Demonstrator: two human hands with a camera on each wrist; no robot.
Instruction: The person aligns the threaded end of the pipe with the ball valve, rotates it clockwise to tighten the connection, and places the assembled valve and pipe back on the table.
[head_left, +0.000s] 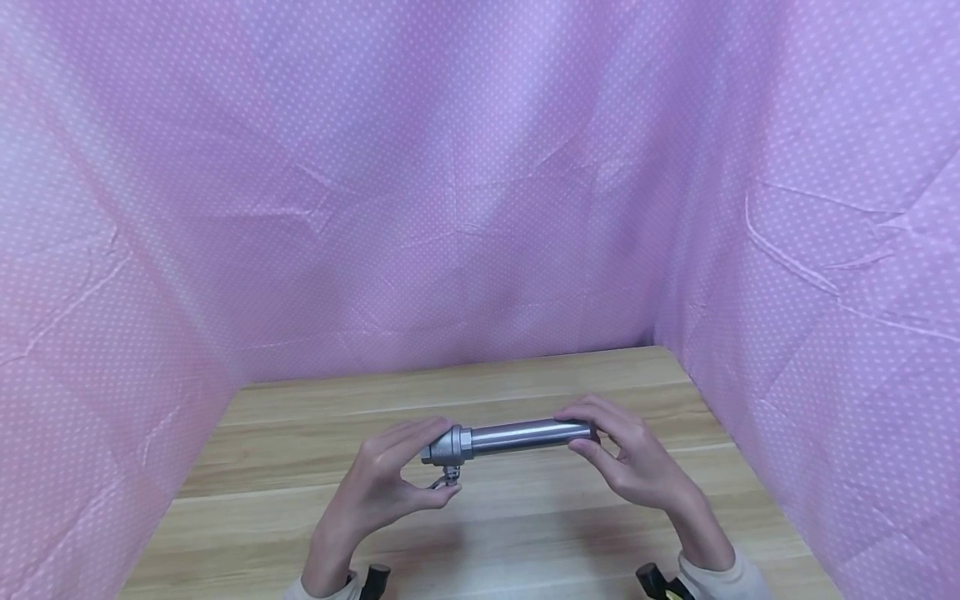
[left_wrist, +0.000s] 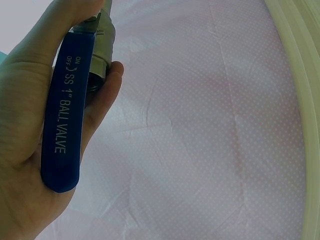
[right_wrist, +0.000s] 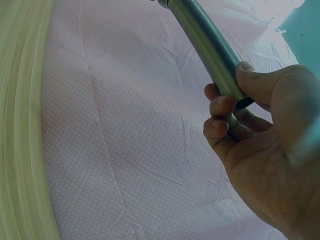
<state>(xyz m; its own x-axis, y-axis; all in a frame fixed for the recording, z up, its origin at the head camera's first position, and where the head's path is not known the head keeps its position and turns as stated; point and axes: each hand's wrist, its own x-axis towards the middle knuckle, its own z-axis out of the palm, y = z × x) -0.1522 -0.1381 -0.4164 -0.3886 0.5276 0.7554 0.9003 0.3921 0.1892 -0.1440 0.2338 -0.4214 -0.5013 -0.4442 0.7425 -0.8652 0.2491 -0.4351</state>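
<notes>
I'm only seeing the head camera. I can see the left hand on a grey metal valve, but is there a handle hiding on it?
Observer: Yes, the left wrist view shows a long, flat blue handle on the palm side of the left hand.
Operator: Ooh! Any words on it?
Observer: Yes, pale printed lettering reads "SS 1" BALL VALVE", with "ON" and "OFF" near it.
Operator: And how's the right hand holding that shiny silver metal tube?
Observer: In the right wrist view, three fingertips show across from the thumb, near the tube's end.
</notes>
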